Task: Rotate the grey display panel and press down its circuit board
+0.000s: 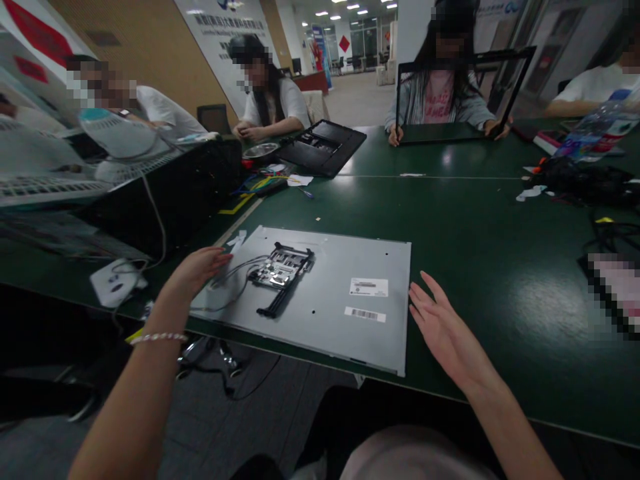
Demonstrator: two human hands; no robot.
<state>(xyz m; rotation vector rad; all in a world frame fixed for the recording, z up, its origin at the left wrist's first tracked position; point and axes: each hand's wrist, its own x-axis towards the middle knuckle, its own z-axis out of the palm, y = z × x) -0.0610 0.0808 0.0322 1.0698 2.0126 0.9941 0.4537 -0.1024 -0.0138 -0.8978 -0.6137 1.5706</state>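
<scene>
A flat grey metal panel lies at the front edge of the green table, with two white labels on its right part. On its left half rests a small circuit board in a black bracket, with grey cables running off to the left. My left hand, a beaded bracelet on its wrist, is at the panel's left edge, fingers stretched out and holding nothing I can see. Beside the right edge, my right hand has its fingers spread, palm toward the panel, and is empty.
Across the green table, a person holds up a black frame. A black plastic housing lies at the back, near wires. A large black panel and a white device are on the left; a bottle and black cables are right.
</scene>
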